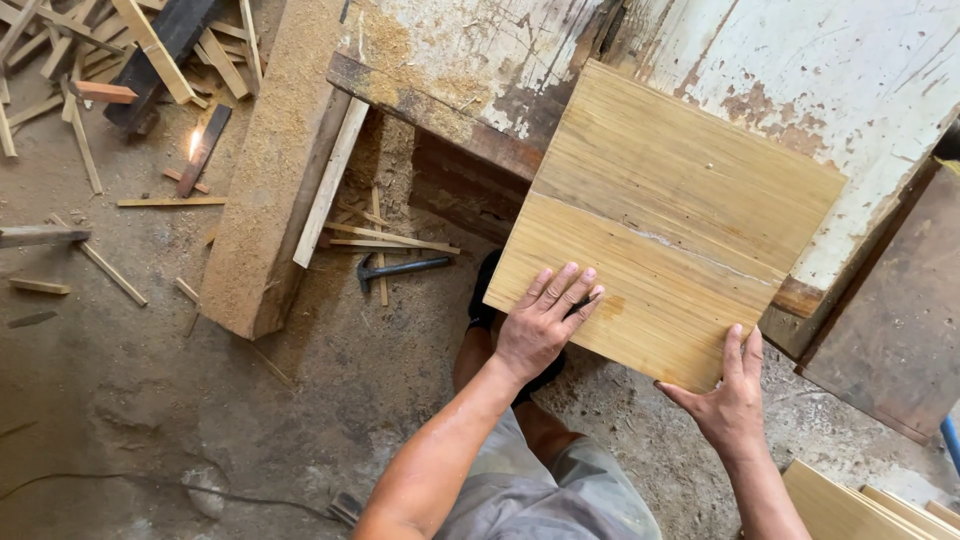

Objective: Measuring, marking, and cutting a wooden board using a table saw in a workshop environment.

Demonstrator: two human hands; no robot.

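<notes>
The person stands at a worn bench [860,90] with flaking white paint and handles a flat, pale wooden panel [680,190] that seems made of two boards joined edge to edge, with a faint seam running across it. Most of the panel lies on the bench, while its near corner overhangs the edge toward the person's legs. The left hand [543,325] lies flat on the panel's near left part, fingers spread and pressing down rather than gripping. The right hand [728,392] takes the panel's near edge, fingers laid up on the top face and thumb out to the side; whether anything curls under the edge cannot be told. The two hands are apart, both on the panel. The step looks like squaring or settling the panel on the bench, perhaps checking the joint. A further shift of it would call for steady pressure from the left hand and a guiding pull or push from the right, since the overhanging corner could tip. On the dusty floor [130,390] below lie a hammer [400,268], a thick sawdust-covered beam [270,190] and scattered offcuts [90,60]; more pale boards [860,505] are stacked at lower right.
</notes>
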